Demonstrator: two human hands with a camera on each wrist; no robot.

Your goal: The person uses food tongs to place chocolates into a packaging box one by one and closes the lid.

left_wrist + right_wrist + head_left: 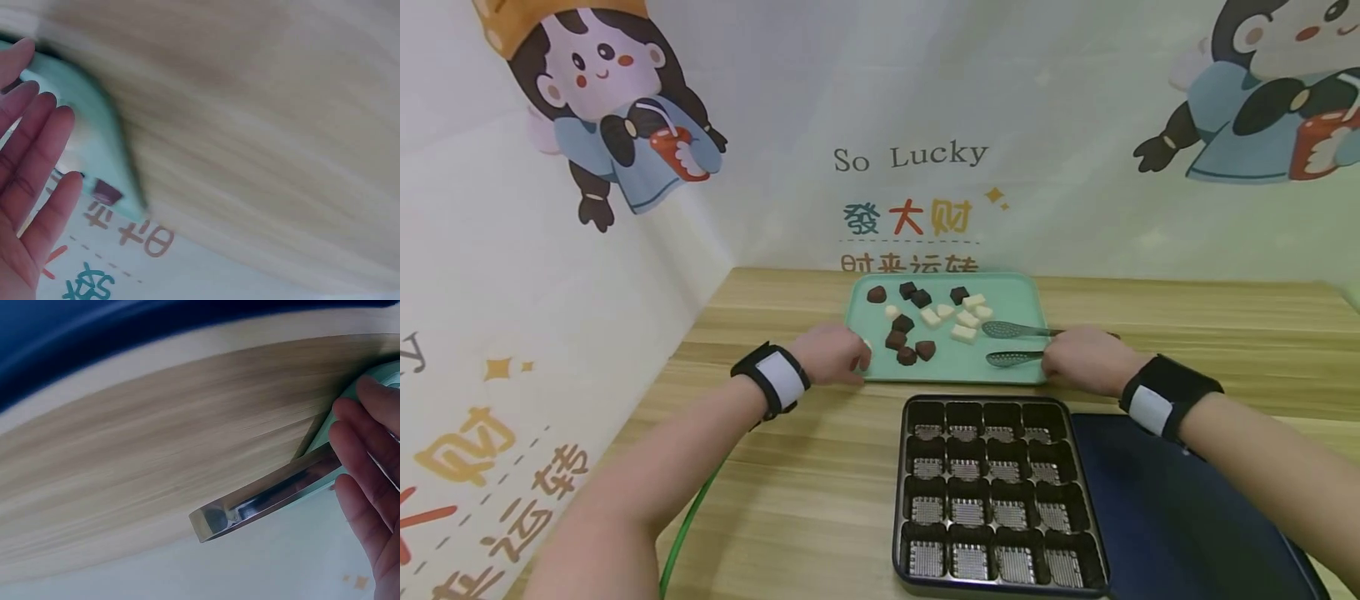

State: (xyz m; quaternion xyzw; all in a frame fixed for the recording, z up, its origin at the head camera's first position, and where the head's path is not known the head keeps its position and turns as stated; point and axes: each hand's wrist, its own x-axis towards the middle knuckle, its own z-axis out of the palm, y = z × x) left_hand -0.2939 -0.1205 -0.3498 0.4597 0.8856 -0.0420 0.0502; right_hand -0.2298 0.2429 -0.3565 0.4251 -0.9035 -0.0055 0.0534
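Observation:
A mint-green tray point(1018, 300) lies on the table, bearing dark chocolates point(903, 324) and white chocolates point(964, 333). My left hand point(833, 353) is at its left rim; in the left wrist view the fingers point(53, 140) extend loosely over the tray's edge. At the right rim is my right hand point(1090, 360), beside metal tongs point(1015, 330) whose perforated ends rest over the tray. The right wrist view shows the tongs' shiny bent end point(215, 519) sticking out past the fingers point(359, 450), which are fairly straight. Part of the tongs is hidden behind that hand.
In front of the tray stands a black box point(898, 500) divided into several square compartments. A dark blue lid-like tray point(1150, 500) lies to its right, under my right forearm. A green cable point(688, 525) runs beneath my left arm. A printed cloth point(775, 208) hangs behind the table.

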